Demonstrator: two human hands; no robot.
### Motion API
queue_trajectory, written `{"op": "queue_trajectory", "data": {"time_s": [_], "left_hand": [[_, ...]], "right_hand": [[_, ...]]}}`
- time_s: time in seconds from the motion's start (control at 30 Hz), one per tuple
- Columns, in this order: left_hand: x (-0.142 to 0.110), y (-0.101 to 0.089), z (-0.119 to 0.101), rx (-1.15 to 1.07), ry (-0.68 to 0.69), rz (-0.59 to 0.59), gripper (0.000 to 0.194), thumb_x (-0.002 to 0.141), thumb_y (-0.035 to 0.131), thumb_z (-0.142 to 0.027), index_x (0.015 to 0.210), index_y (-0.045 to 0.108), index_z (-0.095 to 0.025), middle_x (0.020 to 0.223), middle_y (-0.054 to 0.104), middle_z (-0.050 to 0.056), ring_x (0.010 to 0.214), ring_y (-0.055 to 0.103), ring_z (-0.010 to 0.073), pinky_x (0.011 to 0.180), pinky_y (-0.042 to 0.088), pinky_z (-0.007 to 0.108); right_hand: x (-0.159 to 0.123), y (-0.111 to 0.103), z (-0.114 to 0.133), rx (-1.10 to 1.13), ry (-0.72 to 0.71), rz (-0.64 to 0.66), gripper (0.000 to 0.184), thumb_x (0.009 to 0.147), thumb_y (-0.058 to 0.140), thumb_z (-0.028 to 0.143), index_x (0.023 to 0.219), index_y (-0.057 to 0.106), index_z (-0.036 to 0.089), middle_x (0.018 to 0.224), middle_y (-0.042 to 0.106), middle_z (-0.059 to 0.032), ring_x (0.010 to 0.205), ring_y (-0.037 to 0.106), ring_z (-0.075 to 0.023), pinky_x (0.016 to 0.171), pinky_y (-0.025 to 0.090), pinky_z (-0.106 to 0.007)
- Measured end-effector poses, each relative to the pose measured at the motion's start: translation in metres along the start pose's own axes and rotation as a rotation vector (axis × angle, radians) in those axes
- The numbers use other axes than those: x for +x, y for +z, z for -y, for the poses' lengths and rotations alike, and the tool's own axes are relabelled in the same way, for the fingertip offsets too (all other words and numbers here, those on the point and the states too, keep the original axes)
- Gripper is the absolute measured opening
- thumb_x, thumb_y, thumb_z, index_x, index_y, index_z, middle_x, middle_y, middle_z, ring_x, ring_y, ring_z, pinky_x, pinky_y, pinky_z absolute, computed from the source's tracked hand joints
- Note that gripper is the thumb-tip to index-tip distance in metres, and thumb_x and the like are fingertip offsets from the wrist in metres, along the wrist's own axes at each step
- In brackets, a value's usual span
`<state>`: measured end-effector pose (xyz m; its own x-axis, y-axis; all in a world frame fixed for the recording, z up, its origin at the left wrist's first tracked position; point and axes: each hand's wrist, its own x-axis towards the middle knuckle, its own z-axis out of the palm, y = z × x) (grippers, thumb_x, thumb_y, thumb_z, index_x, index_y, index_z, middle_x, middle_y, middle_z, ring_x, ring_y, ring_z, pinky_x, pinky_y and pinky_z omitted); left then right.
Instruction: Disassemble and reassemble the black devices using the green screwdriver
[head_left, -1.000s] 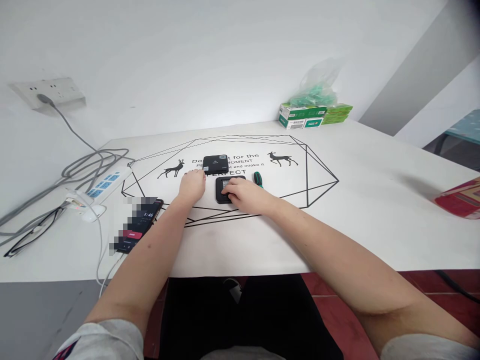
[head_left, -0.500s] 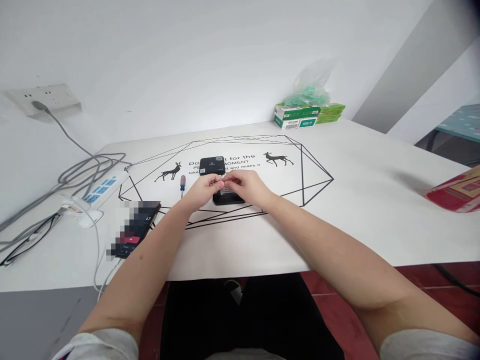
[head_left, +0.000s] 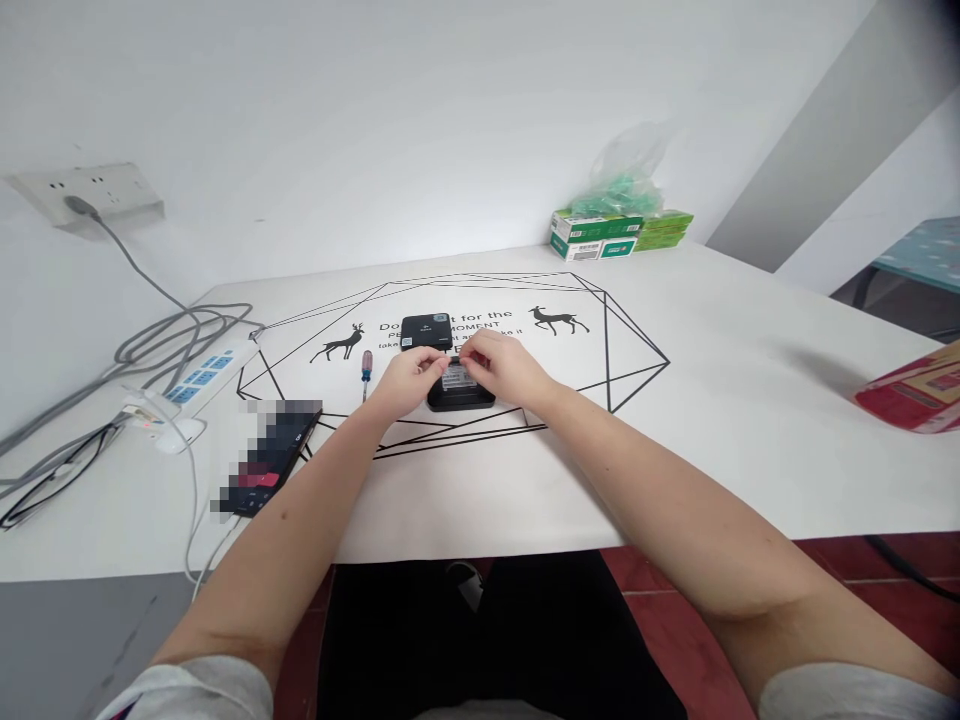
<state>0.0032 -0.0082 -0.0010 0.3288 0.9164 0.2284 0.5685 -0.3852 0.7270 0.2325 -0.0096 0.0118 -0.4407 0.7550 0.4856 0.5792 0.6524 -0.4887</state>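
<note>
Bringing both hands close together, I am holding the left hand (head_left: pixel 411 382) and the right hand (head_left: pixel 504 370) over the far edge of a black device (head_left: pixel 460 399), which is lying at the middle of the white table (head_left: pixel 675 460) and showing a pale label. On each hand the thumb and fingers are curling inward, but I cannot tell whether either grip is closing on a small part or standing apart. A flat black square piece (head_left: pixel 425 331) is resting just beyond the left hand, bearing 2 small stickers. To its left, 1 screwdriver (head_left: pixel 367 367) is lying with its shaft pointing toward me. A phone (head_left: pixel 281 455) is resting nearer, beside the left forearm. Green and white boxes (head_left: pixel 596 235) are sitting by the wall, well apart from both hands.
</note>
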Motion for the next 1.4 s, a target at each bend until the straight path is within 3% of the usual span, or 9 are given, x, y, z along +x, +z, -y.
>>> {"op": "queue_trajectory", "data": {"time_s": [0.07,0.17,0.23,0.3,0.5,1.1,1.17,1.27,1.4], "left_hand": [[-0.002,-0.004,0.003,0.298,0.027,-0.023,0.053,0.1,0.057,-0.061,0.127,0.074,-0.019,0.131,0.073,0.016,0.131,0.059,0.0381,0.115,0.046,0.054],[-0.005,-0.01,0.005,0.472,-0.004,0.213,0.087,0.092,0.064,-0.073,0.16,0.051,-0.019,0.163,0.054,0.018,0.153,0.043,0.0448,0.124,0.036,0.061],[-0.007,-0.014,0.004,0.499,-0.004,0.353,0.111,0.081,0.072,-0.078,0.17,0.037,-0.021,0.172,0.043,0.018,0.158,0.036,0.0462,0.128,0.031,0.062],[-0.008,-0.015,0.001,0.514,-0.02,0.374,0.121,0.075,0.077,-0.078,0.172,0.033,-0.021,0.173,0.041,0.019,0.16,0.034,0.0461,0.13,0.029,0.061],[-0.009,-0.014,-0.007,0.461,-0.056,0.29,0.117,0.077,0.077,-0.07,0.172,0.033,-0.019,0.169,0.045,0.018,0.157,0.037,0.0437,0.127,0.035,0.053],[-0.007,-0.01,-0.001,0.511,-0.088,0.359,0.123,0.075,0.075,-0.079,0.174,0.026,-0.024,0.173,0.039,0.019,0.16,0.029,0.0466,0.129,0.027,0.061],[-0.007,-0.01,0.0,0.506,-0.068,0.346,0.121,0.075,0.075,-0.077,0.173,0.029,-0.024,0.172,0.041,0.018,0.159,0.03,0.0461,0.129,0.027,0.061],[-0.007,-0.009,-0.001,0.492,-0.045,0.312,0.119,0.074,0.078,-0.075,0.171,0.034,-0.022,0.168,0.046,0.018,0.157,0.034,0.046,0.129,0.028,0.059],[-0.008,-0.008,-0.004,0.473,-0.043,0.26,0.119,0.073,0.078,-0.073,0.171,0.034,-0.02,0.167,0.046,0.018,0.157,0.035,0.0452,0.129,0.03,0.056]], "right_hand": [[0.002,-0.004,-0.015,-0.033,0.064,0.045,0.015,0.094,0.057,0.012,0.091,0.07,0.019,0.094,0.074,-0.008,0.086,0.065,-0.0207,0.083,0.05,-0.032],[0.004,-0.01,-0.035,-0.073,0.096,0.14,0.016,0.094,0.057,0.01,0.089,0.07,0.019,0.094,0.075,-0.008,0.086,0.065,-0.0211,0.083,0.049,-0.032],[0.004,-0.011,-0.042,-0.098,0.099,0.185,0.016,0.094,0.058,0.011,0.089,0.071,0.019,0.095,0.076,-0.0079,0.087,0.066,-0.0214,0.083,0.048,-0.032],[0.004,-0.01,-0.043,-0.123,0.097,0.21,0.017,0.095,0.058,0.011,0.091,0.072,0.02,0.097,0.078,-0.0079,0.089,0.067,-0.0217,0.084,0.048,-0.032],[0.004,-0.007,-0.038,-0.213,0.088,0.243,0.02,0.098,0.055,0.011,0.092,0.073,0.02,0.101,0.079,-0.009,0.095,0.069,-0.024,0.086,0.049,-0.033],[0.005,-0.012,-0.031,-0.289,0.097,0.263,0.026,0.102,0.053,0.014,0.102,0.078,0.019,0.114,0.081,-0.01,0.111,0.072,-0.0262,0.1,0.05,-0.037],[0.005,-0.017,-0.029,-0.372,0.181,0.178,0.027,0.105,0.051,0.02,0.107,0.078,0.019,0.118,0.08,-0.0124,0.119,0.07,-0.0304,0.104,0.049,-0.042],[0.005,-0.026,-0.028,-0.448,0.46,0.084,0.032,0.107,0.052,0.035,0.123,0.073,0.016,0.13,0.075,-0.0198,0.12,0.07,-0.0349,0.097,0.053,-0.045],[0.006,-0.031,-0.032,-0.365,0.718,0.271,0.05,0.096,0.07,0.051,0.13,0.068,0.014,0.123,0.076,-0.0227,0.11,0.073,-0.0359,0.085,0.056,-0.041]]}}
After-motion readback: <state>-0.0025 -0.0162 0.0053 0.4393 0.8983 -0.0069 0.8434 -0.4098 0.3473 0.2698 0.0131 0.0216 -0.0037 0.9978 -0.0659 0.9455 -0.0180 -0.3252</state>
